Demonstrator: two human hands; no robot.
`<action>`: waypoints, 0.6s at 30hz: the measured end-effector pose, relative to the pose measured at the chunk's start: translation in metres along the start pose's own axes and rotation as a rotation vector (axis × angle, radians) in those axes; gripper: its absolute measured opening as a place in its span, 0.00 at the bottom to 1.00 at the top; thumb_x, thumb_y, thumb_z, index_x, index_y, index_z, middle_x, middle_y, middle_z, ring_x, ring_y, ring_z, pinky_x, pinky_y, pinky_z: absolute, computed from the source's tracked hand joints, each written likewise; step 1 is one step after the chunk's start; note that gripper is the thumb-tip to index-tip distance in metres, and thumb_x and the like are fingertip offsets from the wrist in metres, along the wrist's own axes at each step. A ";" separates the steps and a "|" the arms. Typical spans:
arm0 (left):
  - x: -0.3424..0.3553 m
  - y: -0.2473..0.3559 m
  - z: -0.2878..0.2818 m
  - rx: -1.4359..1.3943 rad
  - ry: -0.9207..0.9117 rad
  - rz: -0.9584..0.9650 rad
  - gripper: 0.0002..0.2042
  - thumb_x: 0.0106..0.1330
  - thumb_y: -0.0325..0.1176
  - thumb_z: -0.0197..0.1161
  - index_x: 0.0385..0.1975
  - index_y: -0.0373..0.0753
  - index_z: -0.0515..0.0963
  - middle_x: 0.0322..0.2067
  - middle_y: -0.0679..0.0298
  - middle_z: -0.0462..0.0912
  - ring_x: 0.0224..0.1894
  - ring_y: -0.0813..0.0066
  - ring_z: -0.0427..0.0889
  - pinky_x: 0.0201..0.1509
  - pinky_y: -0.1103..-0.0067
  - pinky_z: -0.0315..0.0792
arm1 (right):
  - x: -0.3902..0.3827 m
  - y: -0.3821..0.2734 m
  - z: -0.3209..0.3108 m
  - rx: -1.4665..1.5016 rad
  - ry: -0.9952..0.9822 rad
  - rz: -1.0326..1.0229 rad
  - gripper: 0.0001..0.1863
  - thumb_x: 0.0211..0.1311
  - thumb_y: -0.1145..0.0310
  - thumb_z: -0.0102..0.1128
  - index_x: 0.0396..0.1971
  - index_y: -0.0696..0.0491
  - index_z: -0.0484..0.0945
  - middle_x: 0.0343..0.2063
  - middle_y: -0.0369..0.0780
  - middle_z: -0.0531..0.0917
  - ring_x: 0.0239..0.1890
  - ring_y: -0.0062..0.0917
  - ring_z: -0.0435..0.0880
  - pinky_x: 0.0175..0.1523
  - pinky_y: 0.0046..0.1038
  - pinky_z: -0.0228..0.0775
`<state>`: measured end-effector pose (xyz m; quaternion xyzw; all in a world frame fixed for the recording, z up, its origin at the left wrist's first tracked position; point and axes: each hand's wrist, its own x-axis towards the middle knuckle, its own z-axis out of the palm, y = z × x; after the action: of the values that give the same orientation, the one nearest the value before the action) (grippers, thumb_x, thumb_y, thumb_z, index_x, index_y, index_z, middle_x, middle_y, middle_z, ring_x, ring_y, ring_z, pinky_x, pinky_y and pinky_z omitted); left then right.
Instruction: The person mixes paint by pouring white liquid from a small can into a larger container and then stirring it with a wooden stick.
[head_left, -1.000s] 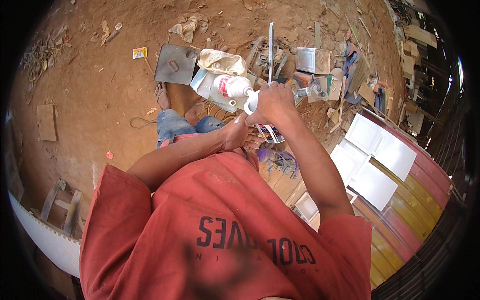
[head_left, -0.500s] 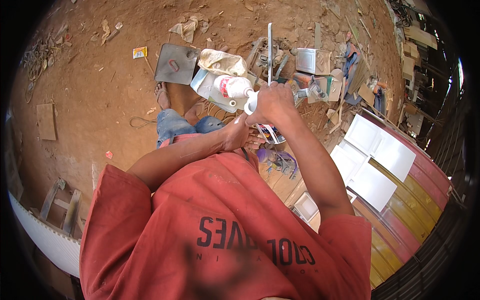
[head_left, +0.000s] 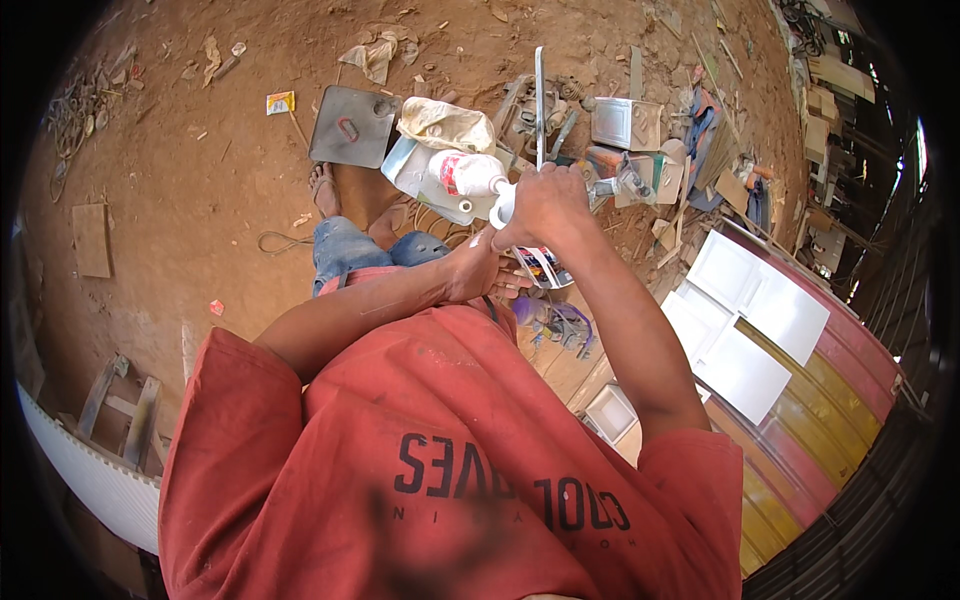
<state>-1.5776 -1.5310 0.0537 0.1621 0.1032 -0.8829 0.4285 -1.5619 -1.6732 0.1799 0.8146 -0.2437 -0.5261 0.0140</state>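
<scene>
My right hand [head_left: 548, 208] is closed at the centre, its fingers curled around a white, rounded piece [head_left: 502, 206] that looks like a small cup or ring. A long, narrow metal strip [head_left: 540, 105] runs up from behind its knuckles; whether the hand grips it too is hidden. Just below and left, my left hand [head_left: 480, 268] has its fingers stretched out, with a white smear near the wrist. Its fingertips come close to a labelled can [head_left: 543, 268] partly covered by my right hand; contact is unclear. A white plastic bottle [head_left: 465, 174] with a red label points its neck toward my right hand.
A crumpled cream bag [head_left: 446, 126] and a dark square panel [head_left: 352, 127] lie beyond the bottle. Farther right stands a square metal tin [head_left: 625, 123] among scraps. White panels [head_left: 745, 325] rest on corrugated sheets [head_left: 850, 400]. A purple item [head_left: 560, 322] sits below the can.
</scene>
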 end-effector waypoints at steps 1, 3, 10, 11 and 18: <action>0.001 -0.001 -0.001 -0.007 0.007 0.001 0.29 0.79 0.59 0.31 0.63 0.46 0.69 0.59 0.60 0.76 0.58 0.58 0.80 0.57 0.61 0.73 | 0.000 0.000 -0.001 -0.001 -0.004 -0.002 0.51 0.30 0.35 0.74 0.50 0.63 0.81 0.47 0.51 0.84 0.52 0.40 0.84 0.58 0.38 0.72; -0.001 -0.001 0.001 -0.021 0.020 0.003 0.30 0.79 0.60 0.31 0.63 0.46 0.69 0.58 0.60 0.76 0.58 0.57 0.80 0.57 0.61 0.73 | 0.001 0.000 -0.002 -0.002 -0.021 -0.005 0.51 0.30 0.34 0.74 0.50 0.63 0.81 0.47 0.52 0.84 0.52 0.40 0.84 0.59 0.38 0.71; -0.001 -0.001 0.000 -0.025 0.006 0.008 0.30 0.79 0.59 0.32 0.65 0.45 0.67 0.60 0.58 0.74 0.59 0.55 0.80 0.58 0.60 0.73 | 0.001 -0.003 -0.009 -0.080 -0.076 -0.009 0.47 0.35 0.31 0.71 0.49 0.57 0.85 0.48 0.45 0.86 0.54 0.35 0.83 0.56 0.40 0.69; -0.001 -0.001 0.000 -0.022 0.005 0.009 0.30 0.79 0.60 0.32 0.66 0.45 0.66 0.60 0.58 0.74 0.59 0.55 0.80 0.58 0.60 0.73 | 0.001 -0.003 -0.009 -0.080 -0.078 -0.010 0.47 0.36 0.31 0.71 0.49 0.57 0.85 0.48 0.45 0.86 0.54 0.35 0.83 0.56 0.40 0.69; -0.001 0.000 0.001 -0.007 -0.009 0.010 0.30 0.78 0.60 0.33 0.64 0.45 0.68 0.59 0.59 0.74 0.59 0.56 0.80 0.57 0.62 0.74 | -0.001 -0.004 -0.015 -0.082 -0.110 -0.011 0.46 0.36 0.31 0.71 0.49 0.56 0.86 0.49 0.44 0.87 0.54 0.34 0.83 0.57 0.40 0.69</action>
<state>-1.5772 -1.5306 0.0545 0.1569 0.1037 -0.8812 0.4337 -1.5475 -1.6731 0.1862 0.7845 -0.2179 -0.5797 0.0308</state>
